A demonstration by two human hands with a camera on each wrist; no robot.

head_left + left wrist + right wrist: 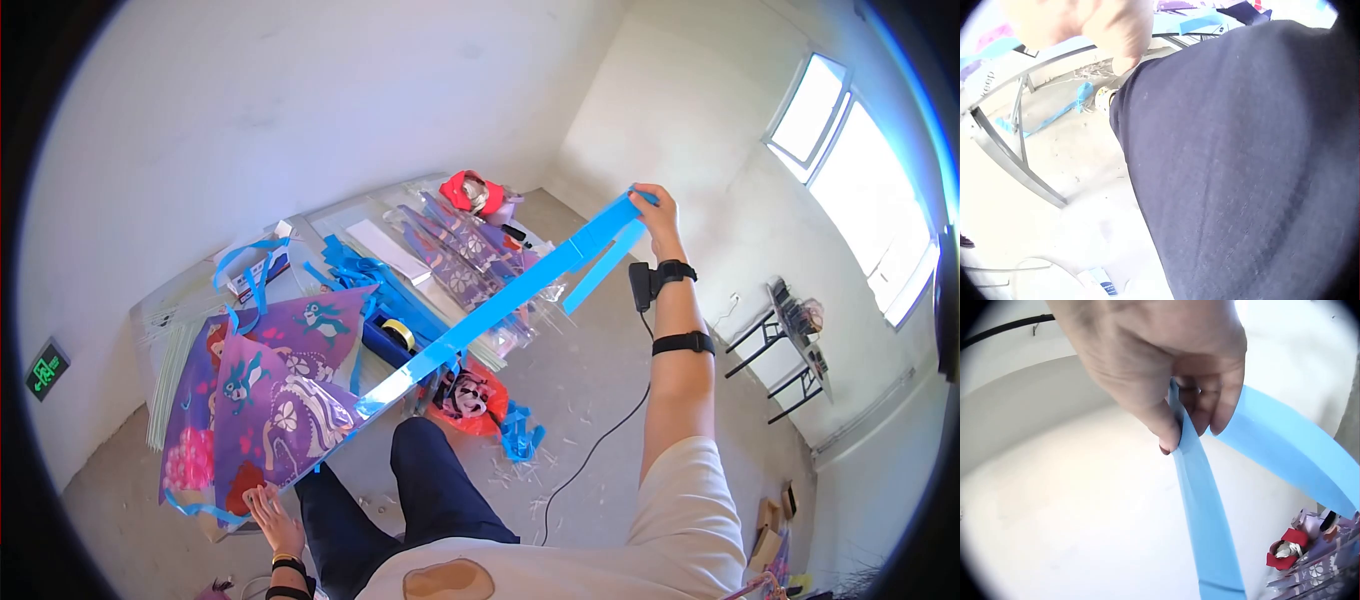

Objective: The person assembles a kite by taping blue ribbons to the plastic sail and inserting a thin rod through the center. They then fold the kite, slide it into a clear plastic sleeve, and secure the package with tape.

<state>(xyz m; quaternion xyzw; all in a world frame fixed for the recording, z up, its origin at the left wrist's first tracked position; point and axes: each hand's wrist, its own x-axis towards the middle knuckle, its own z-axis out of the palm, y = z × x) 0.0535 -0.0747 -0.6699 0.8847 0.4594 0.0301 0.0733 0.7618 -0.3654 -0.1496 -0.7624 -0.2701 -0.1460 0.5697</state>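
My right hand (657, 214) is raised high at the right, pinching a long glossy blue strip (520, 290) between thumb and fingers. A short tail of the strip hangs below that hand, as the right wrist view shows too. The strip runs taut down to the edge of a purple printed sheet (235, 395) with cartoon figures and white flowers. My left hand (272, 518) rests on the sheet's near edge with fingers extended. In the left wrist view, the left hand (1088, 25) shows only in part, over the table edge.
Blue strips (365, 270), a blue tape dispenser (388, 335) and wrapped purple pieces (460, 250) lie on the table. A red bag (480, 400) is by its near edge. Scraps litter the floor (590, 450). A black cable (590, 460) runs down from my right wrist.
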